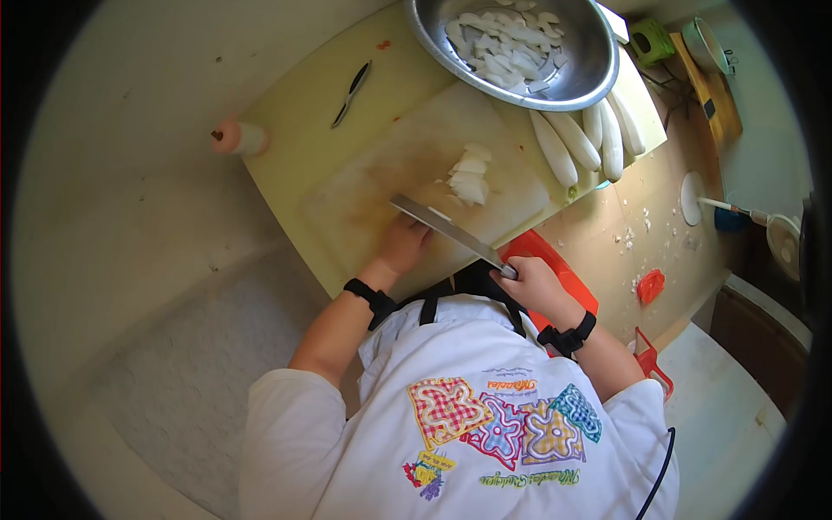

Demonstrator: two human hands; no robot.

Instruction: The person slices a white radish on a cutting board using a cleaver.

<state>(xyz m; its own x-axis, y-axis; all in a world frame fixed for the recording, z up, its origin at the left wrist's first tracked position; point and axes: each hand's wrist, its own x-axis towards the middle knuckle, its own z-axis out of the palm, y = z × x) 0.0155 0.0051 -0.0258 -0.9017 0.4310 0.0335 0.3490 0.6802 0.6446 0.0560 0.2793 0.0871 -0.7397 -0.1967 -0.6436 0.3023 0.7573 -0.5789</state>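
My right hand (536, 282) grips the dark handle of a kitchen knife (446, 229). Its broad blade slants up and left across the near part of the cutting board (347, 204). My left hand (406, 243) is closed beside the blade's far end, fingers curled down at the board; what lies under them is hidden. A thin pale piece shows along the blade. Just beyond it rests a small pile of white vegetable slices (469, 178). At the back right, a metal bowl (598, 76) holds many similar slices. Several long, white, peeled-looking vegetables (555, 149) lie beside the bowl.
A slim black-and-silver tool (351, 94) lies on the yellowish table (299, 104). At the left corner stands a pink-and-white bottle (240, 138). Something red (555, 269) sits below the table's right edge. White scraps and a red item (650, 286) lie on the floor.
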